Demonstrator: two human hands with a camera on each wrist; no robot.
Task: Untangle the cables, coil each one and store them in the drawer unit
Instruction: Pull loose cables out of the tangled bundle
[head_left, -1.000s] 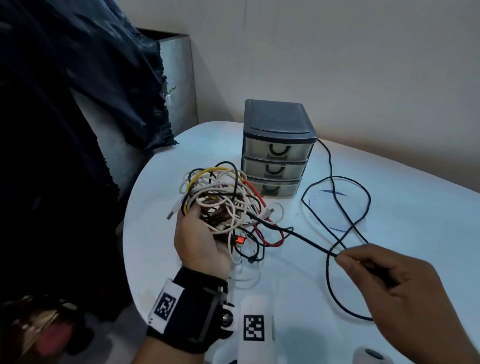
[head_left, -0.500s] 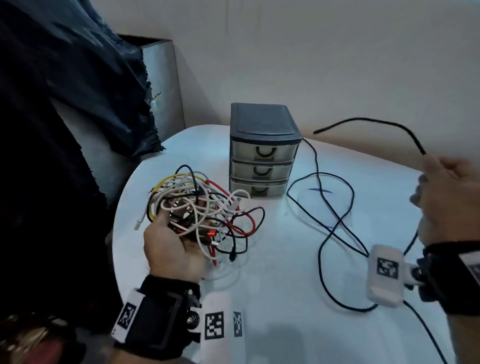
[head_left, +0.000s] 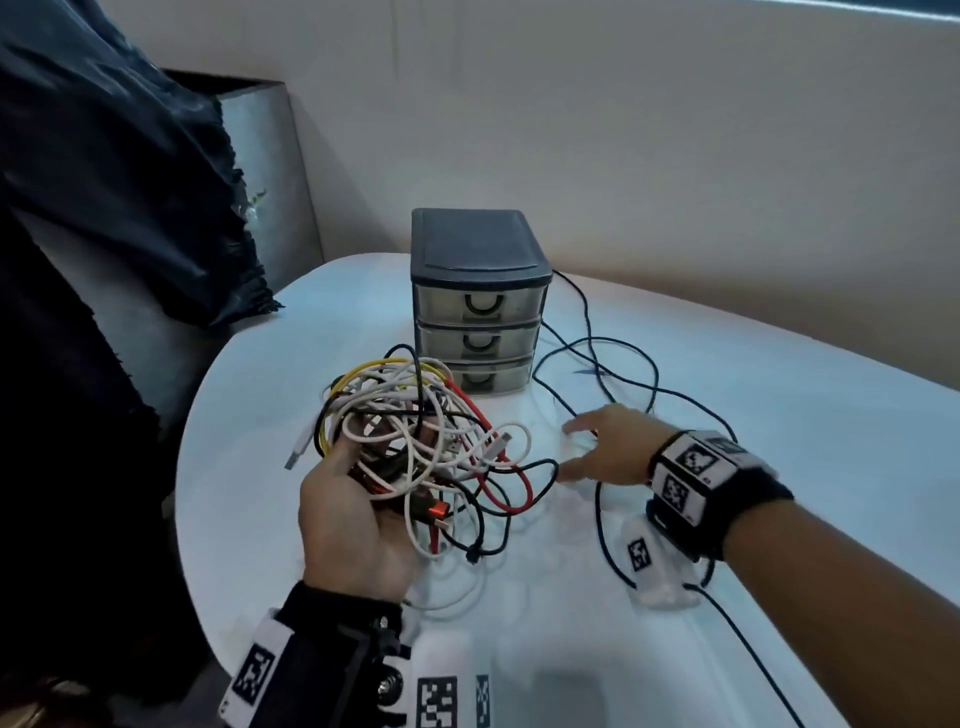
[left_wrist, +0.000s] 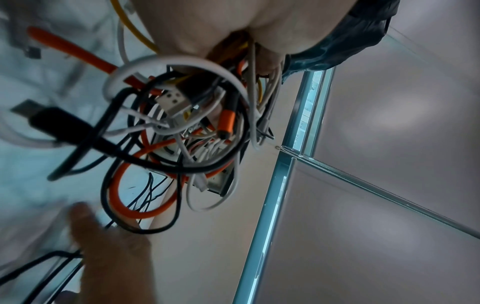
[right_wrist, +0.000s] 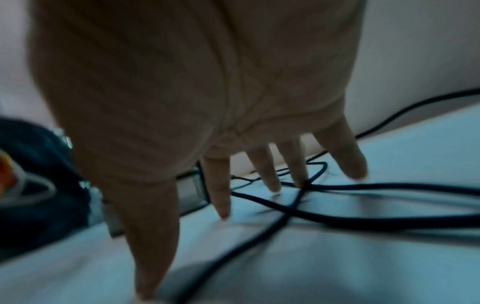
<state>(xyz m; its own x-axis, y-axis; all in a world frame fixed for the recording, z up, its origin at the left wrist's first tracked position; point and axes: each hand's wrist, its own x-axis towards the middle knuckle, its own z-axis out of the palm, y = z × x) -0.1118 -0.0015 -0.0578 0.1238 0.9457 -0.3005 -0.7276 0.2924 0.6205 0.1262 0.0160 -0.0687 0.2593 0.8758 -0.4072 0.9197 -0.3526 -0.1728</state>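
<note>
Plain room: white round table (head_left: 779, 467), bare beige wall (head_left: 623, 130).

white round table (head_left: 779, 467) | dark cloth (head_left: 130, 171), left | grey cabinet (head_left: 270, 171)

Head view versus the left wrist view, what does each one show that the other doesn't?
Only the head view shows the drawer unit's three closed drawers, the white table and the loose black cable lying on it. Only the left wrist view shows close up a black USB plug and an orange connector inside the bundle. Both show the left hand gripping the tangled cables and the right hand reaching in, fingers spread.
</note>
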